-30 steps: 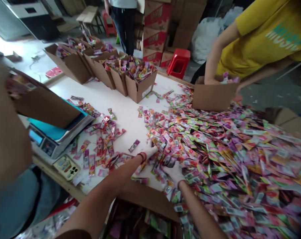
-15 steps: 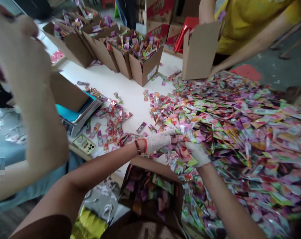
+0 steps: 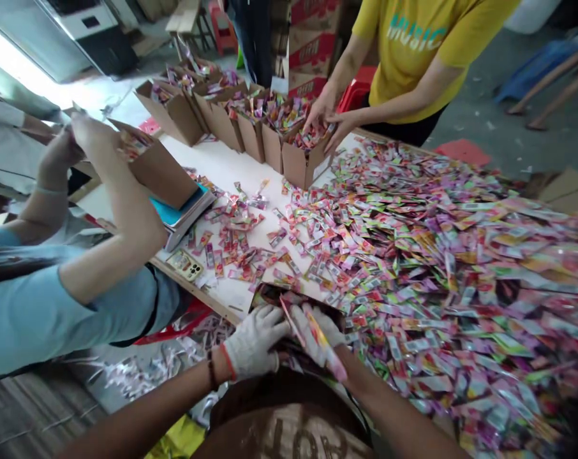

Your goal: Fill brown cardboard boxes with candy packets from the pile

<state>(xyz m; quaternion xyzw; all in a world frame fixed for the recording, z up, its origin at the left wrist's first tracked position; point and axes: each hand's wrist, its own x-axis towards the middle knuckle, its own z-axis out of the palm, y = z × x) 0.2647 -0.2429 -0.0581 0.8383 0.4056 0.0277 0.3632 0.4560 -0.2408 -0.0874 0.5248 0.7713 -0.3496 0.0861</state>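
Both gloved hands have drawn back from the pile (image 3: 437, 255) on the worktop (image 3: 212, 162) to the lower centre of the frame, over the open box (image 3: 270, 294). The right hand (image 3: 331, 326) fingers grasp a few long sachets (image 3: 335, 366), which lie across them. The left hand (image 3: 253, 344) fingers curl just beside the sachets; I cannot tell if they grip.

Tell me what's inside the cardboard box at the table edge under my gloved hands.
At the dark mouth of the cardboard box, a few long pink and orange sachets show. Your left hand and right hand cover most of it, so its fill is hidden.
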